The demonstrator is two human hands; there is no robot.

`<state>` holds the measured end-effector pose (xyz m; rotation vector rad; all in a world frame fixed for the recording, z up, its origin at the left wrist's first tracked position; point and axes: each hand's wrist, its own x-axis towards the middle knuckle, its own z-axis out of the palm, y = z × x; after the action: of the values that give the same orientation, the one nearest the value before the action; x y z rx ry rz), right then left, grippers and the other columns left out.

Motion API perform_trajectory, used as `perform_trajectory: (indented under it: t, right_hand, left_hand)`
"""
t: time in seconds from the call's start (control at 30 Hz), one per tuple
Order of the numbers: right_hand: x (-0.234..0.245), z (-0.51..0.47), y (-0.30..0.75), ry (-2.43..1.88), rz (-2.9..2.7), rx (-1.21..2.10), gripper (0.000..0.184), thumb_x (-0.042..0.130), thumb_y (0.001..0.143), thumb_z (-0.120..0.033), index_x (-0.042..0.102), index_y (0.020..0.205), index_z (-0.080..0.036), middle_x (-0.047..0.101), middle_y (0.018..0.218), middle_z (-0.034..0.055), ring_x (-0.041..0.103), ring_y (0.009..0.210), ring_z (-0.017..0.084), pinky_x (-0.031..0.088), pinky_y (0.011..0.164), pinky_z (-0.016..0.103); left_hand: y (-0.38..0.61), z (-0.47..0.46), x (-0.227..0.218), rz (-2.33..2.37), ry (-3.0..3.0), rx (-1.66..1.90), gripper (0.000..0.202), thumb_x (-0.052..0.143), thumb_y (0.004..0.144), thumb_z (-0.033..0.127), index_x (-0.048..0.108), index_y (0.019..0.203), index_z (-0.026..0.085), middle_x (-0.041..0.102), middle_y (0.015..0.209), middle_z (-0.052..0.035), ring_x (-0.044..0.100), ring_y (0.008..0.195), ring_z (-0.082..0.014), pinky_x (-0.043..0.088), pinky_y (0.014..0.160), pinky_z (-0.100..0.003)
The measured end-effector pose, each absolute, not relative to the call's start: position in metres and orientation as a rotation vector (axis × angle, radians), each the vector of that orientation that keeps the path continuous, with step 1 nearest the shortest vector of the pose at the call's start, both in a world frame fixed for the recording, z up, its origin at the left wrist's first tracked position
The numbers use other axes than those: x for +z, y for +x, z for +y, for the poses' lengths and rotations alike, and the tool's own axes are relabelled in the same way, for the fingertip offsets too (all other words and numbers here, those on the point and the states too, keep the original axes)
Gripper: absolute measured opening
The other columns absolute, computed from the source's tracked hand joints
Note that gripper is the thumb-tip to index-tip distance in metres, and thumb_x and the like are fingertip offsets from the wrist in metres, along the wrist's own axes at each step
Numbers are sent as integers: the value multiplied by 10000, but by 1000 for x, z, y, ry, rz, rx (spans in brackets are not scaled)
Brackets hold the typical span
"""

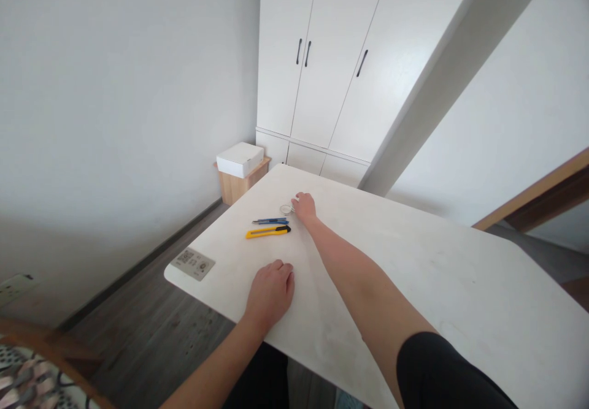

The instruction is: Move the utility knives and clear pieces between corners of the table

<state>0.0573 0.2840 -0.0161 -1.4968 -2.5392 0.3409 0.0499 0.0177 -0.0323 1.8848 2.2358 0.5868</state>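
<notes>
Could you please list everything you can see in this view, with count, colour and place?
White rectangular table: one, white, fills the foreground.
Yellow and black utility knife: one, on the table's left part.
Blue pen: one, just behind the knife.
Small clear ring-shaped item: one, at the right hand's fingertips; too small to identify.
Grey label with a code: one, on the table's near left corner.
White box: one, on a wooden stand by the wall.
White wardrobe with black handles: one, at the back.
Left hand: resting near the table's front edge, holding nothing.
Right hand: stretched out, touching the ring-shaped item.
</notes>
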Motion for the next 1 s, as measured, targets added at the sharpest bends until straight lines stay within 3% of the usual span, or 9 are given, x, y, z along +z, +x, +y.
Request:
perform_trajectory:
  t: [0.1, 0.27, 0.4, 0.53, 0.63, 0.73, 0.8, 0.9, 1.0]
  right_hand:
    - [-19, 281, 66, -1510, -2545, 377, 490, 422, 1054, -387, 536, 1453, -128, 594, 1424, 185, 518, 1350, 266, 365, 1130, 352]
    - [-23, 270, 90, -1435, -2602, 480, 566, 398, 1047, -261, 369, 1584, -82, 447, 1599, 183, 397, 1477, 214, 309, 1189, 322]
    - [-23, 258, 116, -1283, -2749, 484, 601, 424, 1016, -179, 349, 1612, -152, 324, 1682, 139, 307, 1536, 199, 260, 1231, 355]
    - [-18, 249, 119, -1242, -2861, 407, 608, 448, 1020, -178, 343, 1617, -235, 199, 1729, 111, 194, 1580, 256, 288, 1222, 463]
    - [-13, 246, 109, -1310, -2858, 385, 536, 420, 1047, -205, 398, 1583, -225, 300, 1687, 152, 324, 1533, 274, 364, 1180, 457]
    - [-13, 242, 104, -1366, -2823, 366, 516, 376, 1049, -165, 413, 1563, -125, 377, 1625, 238, 439, 1467, 282, 393, 1156, 425]
    - [-14, 239, 107, -1336, -2829, 367, 537, 380, 1046, -155, 382, 1581, -107, 329, 1652, 238, 412, 1489, 271, 368, 1177, 396]
    - [-14, 230, 118, -1268, -2824, 417, 561, 395, 1045, -153, 363, 1604, -162, 215, 1714, 170, 431, 1479, 229, 364, 1180, 332]
    - [-10, 218, 135, -1242, -2737, 488, 586, 433, 1028, -147, 352, 1608, -125, 221, 1709, 186, 423, 1483, 245, 346, 1200, 357]
  left_hand:
    - [50, 18, -32, 2235, 1890, 577, 274, 397, 1017, 268, 651, 921, 225, 654, 913, -53, 640, 897, -208, 429, 805, -354]
    - [49, 17, -29, 2234, 1885, 581, 279, 400, 1018, 265, 662, 930, 226, 662, 917, -53, 644, 897, -196, 423, 808, -334]
    - [50, 17, -27, 2255, 1905, 549, 273, 407, 1013, 262, 660, 918, 221, 659, 907, -51, 641, 877, -192, 412, 788, -326]
    - [52, 17, -27, 2277, 1925, 540, 242, 436, 994, 250, 677, 983, 223, 661, 919, -50, 644, 881, -199, 408, 776, -326]
    - [53, 16, -27, 2272, 1920, 551, 253, 438, 992, 249, 689, 1012, 231, 665, 928, -48, 646, 897, -198, 414, 790, -322]
    - [52, 15, -26, 2258, 1910, 566, 265, 436, 991, 248, 700, 1020, 237, 669, 931, -45, 650, 901, -196, 424, 803, -319]
    - [51, 16, -27, 2257, 1904, 573, 273, 433, 991, 248, 705, 1011, 234, 671, 930, -45, 652, 898, -196, 431, 808, -320]
    - [49, 17, -28, 2249, 1897, 591, 284, 429, 995, 245, 711, 1021, 233, 679, 941, -47, 655, 910, -189, 439, 830, -312]
    - [48, 18, -29, 2243, 1884, 598, 290, 431, 997, 249, 716, 1050, 236, 687, 950, -47, 658, 927, -186, 444, 848, -305]
